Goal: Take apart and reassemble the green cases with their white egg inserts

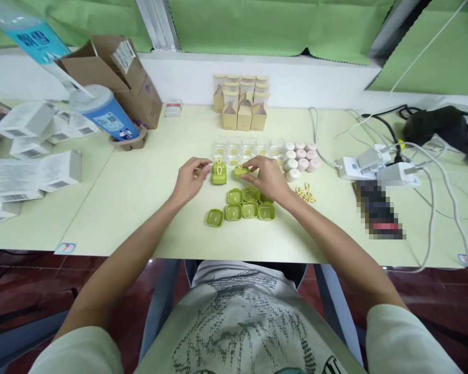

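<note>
Grip of my right hand (265, 175) is closed on a small green piece (239, 171), probably keeping its yellow top clear, beside the green box (219, 177) on the tabletop (148, 182); my left hand (190, 179), loosely open, hovers close by, perhaps for steadying.

At the centre of the frame, the open cups (234, 211) are olive green, as are the closed case (219, 179) above them, topped by a pale yellow loop (219, 170), and the small piece (239, 170) right of it. Further right, the scattered rings (305, 194) are pale yellow, the round pots (301, 154) soft pink and white. The worktop (140, 208) is pale yellow-green; upper centre, the upright boxes (245, 117) are tan. Upper left, a blue cup (115, 122) stands beside a brown carton (146, 96). Lower centre, dark speckled print covers a pale shirt (237, 337).
</note>
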### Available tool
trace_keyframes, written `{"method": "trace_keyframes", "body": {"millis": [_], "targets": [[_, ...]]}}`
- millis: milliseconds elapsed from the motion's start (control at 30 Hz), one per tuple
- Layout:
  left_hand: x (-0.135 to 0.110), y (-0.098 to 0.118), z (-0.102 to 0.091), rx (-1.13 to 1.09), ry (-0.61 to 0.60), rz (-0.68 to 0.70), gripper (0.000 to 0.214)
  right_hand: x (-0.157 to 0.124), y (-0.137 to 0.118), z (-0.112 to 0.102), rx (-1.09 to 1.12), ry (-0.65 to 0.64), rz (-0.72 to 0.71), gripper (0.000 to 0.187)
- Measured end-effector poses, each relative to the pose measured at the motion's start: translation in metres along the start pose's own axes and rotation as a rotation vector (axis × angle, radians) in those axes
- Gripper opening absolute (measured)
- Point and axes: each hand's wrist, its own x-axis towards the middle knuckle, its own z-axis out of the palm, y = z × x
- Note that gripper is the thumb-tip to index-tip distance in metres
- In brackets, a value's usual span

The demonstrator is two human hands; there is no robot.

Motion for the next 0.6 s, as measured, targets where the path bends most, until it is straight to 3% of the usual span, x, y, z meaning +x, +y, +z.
{"method": "trace_keyframes", "body": {"millis": [267,433,600], "targets": [[-0.008,0.000,0.001,0.055,-0.048,0.057,0.028,0.007,-0.002,0.016,-0.009,-0.059,0.034,0.022],[-0.008,-0.003,0.002,0.035,-0.052,0.103,0.032,0.008,-0.006,0.018,0.039,-0.035,0.043,0.034],[-0.008,-0.001,0.001,0.050,-0.064,0.062,0.028,0.007,-0.007,0.022,0.058,-0.027,0.036,0.036]]}}
